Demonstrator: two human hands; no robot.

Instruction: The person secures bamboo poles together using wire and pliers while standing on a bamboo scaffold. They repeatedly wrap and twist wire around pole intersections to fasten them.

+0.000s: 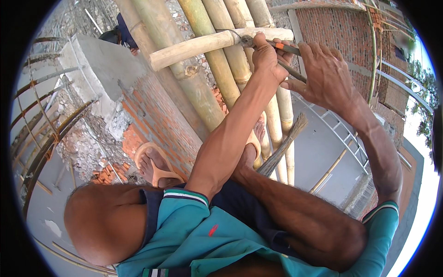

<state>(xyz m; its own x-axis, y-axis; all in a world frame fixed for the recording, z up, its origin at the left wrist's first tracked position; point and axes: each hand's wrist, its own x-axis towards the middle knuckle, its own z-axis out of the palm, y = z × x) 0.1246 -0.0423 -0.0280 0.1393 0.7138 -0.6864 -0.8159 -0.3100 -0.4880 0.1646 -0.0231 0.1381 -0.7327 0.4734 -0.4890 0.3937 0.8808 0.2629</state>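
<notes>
**Brick walls rising all round as wire is being worked on bamboo**

Brick wall (327, 34) is filling the upper right of the frame, and rubble (80, 152) is lying at the left. Long bamboo poles (222, 76) are running down the middle, with a short bamboo crosspiece (196, 50) lying across them at upper centre. Dark wire (226, 30) is looping over that crosspiece, meeting the head of the pincers (247, 41). The left hand (266, 57) is holding the pincers behind the head, fingers curled; I can't tell whether it's pinching wire too. The right hand (325, 74) is gripping the handle ends, half-curled, thumb on the lower side. To me, they're seemingly tightening or trimming the tie; the next move is probably calling for steady handles and a square bite on the wire.
</notes>
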